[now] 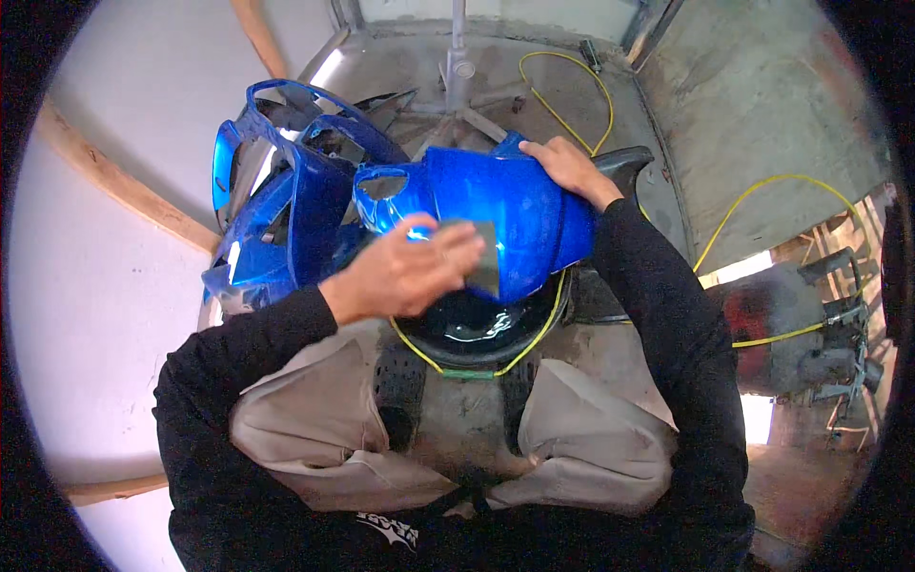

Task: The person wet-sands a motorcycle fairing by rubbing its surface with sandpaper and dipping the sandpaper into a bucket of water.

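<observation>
blue panel over a black tub

on the left, blue shells stand near a white wall. next, the left hand, blurred, fingers together on a grey sheet against the panel; whether it pinches the sheet, i can't tell. the right hand grips the panel's far edge. farther right, a yellow hose.

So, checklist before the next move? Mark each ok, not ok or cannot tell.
1. Right hand on the edge of the glossy blue plastic panel: ok.
2. Left hand at the flat grey-green pad: ok, though blurred.
3. Panel above the round black basin: ok.
4. Panel surface under the pad: cannot tell, covered.
5. Thin yellow hose free of the panel: cannot tell, partly hidden.
</observation>
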Available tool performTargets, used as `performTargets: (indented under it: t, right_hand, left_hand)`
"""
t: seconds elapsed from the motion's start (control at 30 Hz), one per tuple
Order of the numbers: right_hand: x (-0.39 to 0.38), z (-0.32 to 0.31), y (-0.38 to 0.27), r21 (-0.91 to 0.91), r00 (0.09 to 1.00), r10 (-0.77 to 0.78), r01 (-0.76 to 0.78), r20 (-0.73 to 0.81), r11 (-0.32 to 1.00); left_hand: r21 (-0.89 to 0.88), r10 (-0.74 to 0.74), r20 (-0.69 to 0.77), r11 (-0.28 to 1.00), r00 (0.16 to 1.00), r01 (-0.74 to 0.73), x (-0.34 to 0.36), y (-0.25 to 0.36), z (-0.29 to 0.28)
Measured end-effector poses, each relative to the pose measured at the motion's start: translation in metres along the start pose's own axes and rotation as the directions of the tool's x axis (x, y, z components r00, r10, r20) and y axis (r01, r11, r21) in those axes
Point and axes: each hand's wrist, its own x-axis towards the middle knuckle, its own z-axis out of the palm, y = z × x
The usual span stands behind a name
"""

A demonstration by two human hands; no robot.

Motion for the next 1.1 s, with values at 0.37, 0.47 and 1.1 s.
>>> performTargets:
  t: [0.37, 0.47, 1.1]
  right_hand:
    - [-0.003, 0.003, 0.002, 0.001, 1.000, -0.015, 0.015, -0.027, 1.000]
    - [-0.010, 0.000, -0.012, 0.066, 0.999, 0.014, -0.012, -0.032, 0.998]
    - [-0.007, 0.004, 0.005, 0.023, 0.995, 0.003, 0.000, -0.099, 1.000]
  left_hand:
    - [-0.140, 0.127, 0.051, 0.983, 0.991, -0.118, 0.005, 0.014, 0.002]
    - [0.046, 0.008, -0.013, 0.999, 1.000, -0.008, 0.007, -0.015, -0.008]
    - [-0.011, -0.075, 0.021, 0.997, 0.997, 0.075, 0.015, -0.004, 0.001]
